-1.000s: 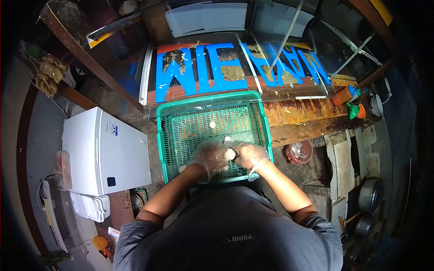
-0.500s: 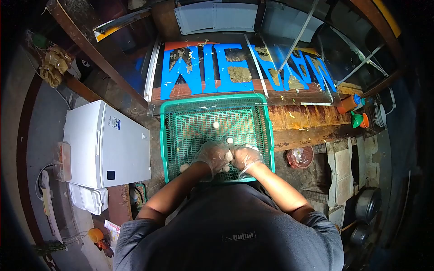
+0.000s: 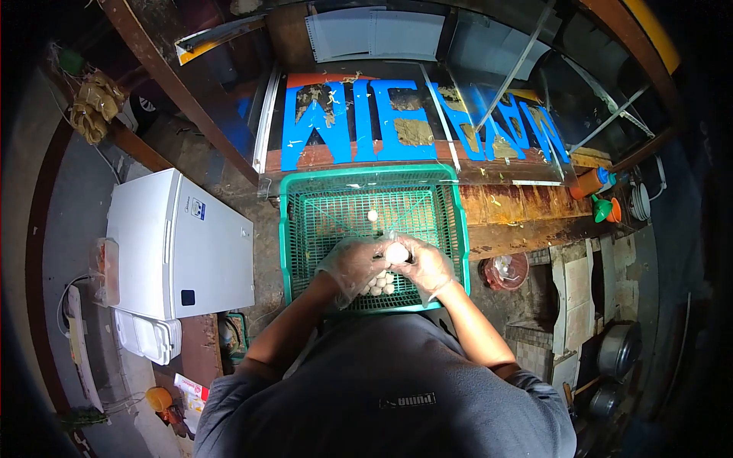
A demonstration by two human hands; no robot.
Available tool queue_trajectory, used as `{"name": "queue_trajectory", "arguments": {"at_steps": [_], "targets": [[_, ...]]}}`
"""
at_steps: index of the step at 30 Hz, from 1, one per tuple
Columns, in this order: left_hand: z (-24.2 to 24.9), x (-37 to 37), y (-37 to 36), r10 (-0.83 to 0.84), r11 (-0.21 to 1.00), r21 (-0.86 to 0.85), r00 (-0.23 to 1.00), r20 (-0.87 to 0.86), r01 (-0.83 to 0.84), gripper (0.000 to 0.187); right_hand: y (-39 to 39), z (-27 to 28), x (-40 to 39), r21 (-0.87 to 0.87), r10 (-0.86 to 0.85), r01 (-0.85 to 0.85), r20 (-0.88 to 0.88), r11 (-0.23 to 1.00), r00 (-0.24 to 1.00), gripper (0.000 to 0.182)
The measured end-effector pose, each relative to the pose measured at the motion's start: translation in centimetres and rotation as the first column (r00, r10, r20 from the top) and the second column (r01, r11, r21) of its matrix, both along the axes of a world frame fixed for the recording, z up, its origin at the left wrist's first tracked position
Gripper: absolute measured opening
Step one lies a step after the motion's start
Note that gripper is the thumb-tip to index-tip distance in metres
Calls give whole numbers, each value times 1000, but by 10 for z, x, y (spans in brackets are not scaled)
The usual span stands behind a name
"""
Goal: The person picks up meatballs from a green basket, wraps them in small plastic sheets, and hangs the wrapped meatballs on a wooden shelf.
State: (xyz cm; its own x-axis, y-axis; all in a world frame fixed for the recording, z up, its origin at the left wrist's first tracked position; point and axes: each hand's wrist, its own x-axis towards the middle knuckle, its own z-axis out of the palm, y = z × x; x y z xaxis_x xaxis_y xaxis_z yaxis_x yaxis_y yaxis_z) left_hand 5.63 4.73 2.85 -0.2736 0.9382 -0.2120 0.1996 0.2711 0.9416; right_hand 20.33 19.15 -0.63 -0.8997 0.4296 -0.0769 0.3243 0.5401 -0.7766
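Note:
A pale round ball (image 3: 396,253), perhaps dough or a meatball, is held up between my hands over a green plastic basket (image 3: 284,229). My left hand (image 3: 351,266), in a clear plastic glove, presses its fingertips to the ball's left side. On the other side, the gloved fingers of my right hand (image 3: 426,267) are curled round it. Several similar balls (image 3: 378,285) lie clustered on the basket floor below my hands, partly hidden by them. Farther back in the basket a single ball (image 3: 372,216) lies apart.
Beyond the basket stands a glass case with blue lettering (image 3: 370,122). A white chest freezer (image 3: 206,244) is to the left, with white foam boxes (image 3: 156,336) beside it. At right are a wooden bench (image 3: 527,214), a reddish bucket (image 3: 505,271) and metal pots (image 3: 618,347).
My hands have risen slightly, and a ball now shows clearly between them. More balls are visible beneath. The whole view has shifted slightly, moving the basket right and down.

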Motion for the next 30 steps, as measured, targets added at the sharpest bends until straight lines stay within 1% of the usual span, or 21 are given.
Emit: {"name": "queue_trajectory", "arguments": {"at_steps": [1,2,4,5,7,8,9,10,11,13,14,15,16,20,22,24,25,26,28,29,30], "targets": [[-6,-4,-1,-43,998,45,999,-6,43,30,-2,8,1,-15,-14,14,-7,1000,1000,61],[-14,-6,-2,-41,998,47,999,-6,42,30,-4,11,2,-12,-13,13,-7,1000,1000,61],[-18,-7,-6,-33,989,150,965,258,-6,36,-10,17,3,93,-42,48,-69,994,997,59],[-20,-7,-8,-33,989,150,965,259,-6,36,-13,22,5,113,-51,55,-38,992,998,57],[-1,-6,-11,4,967,234,923,386,-102,35,-20,36,3,158,-53,58,-38,986,998,56],[0,-8,-12,4,967,234,922,387,-102,35,-22,39,1,202,-55,61,-39,977,998,55],[1,-10,-13,-12,970,223,901,433,-94,35,-24,36,0,202,-55,62,-38,977,998,55],[1,-12,-15,-26,974,210,877,479,-86,34,-26,32,-1,286,-50,71,-79,956,996,54],[1,-13,-19,-27,974,209,877,480,-85,34,-28,29,-2,366,-42,84,-120,927,992,53],[1,-17,-27,-31,910,413,986,164,-40,32,-37,46,-7,342,-45,81,-111,936,993,51],[0,-18,-29,-34,910,413,986,165,-38,32,-41,51,-9,319,-47,77,-103,944,994,49],[-1,-20,-29,6,950,288,931,364,-119,31,-44,51,-10,320,-49,79,-101,944,994,49],[-3,-21,-29,66,974,146,838,542,-172,30,-46,50,-12,313,-44,78,-113,947,993,47],[-21,-26,-36,105,976,102,827,553,-192,28,-59,44,-19,292,-54,104,-174,951,983,43],[-33,-29,-40,31,948,207,719,694,-241,28,-67,48,-22,310,-67,118,-169,943,983,43],[-38,-33,-46,-3,943,239,713,701,-230,28,-74,49,-25,329,-81,133,-167,935,983,43],[-37,-35,-49,-35,936,271,708,705,-224,27,-78,48,-26,303,-91,135,-158,943,983,43],[-36,-36,-52,-38,938,270,707,706,-220,27,-82,48,-28,276,-100,138,-149,951,984,43],[-24,-38,-58,20,960,181,700,714,-212,27,-90,47,-30,286,-113,146,-128,947,985,43],[-18,-40,-61,16,962,181,699,715,-207,27,-94,46,-30,296,-122,149,-106,944,987,43],[-13,-42,-63,20,975,147,721,693,-169,28,-97,45,-31,296,-128,154,-105,943,986,43]]}}
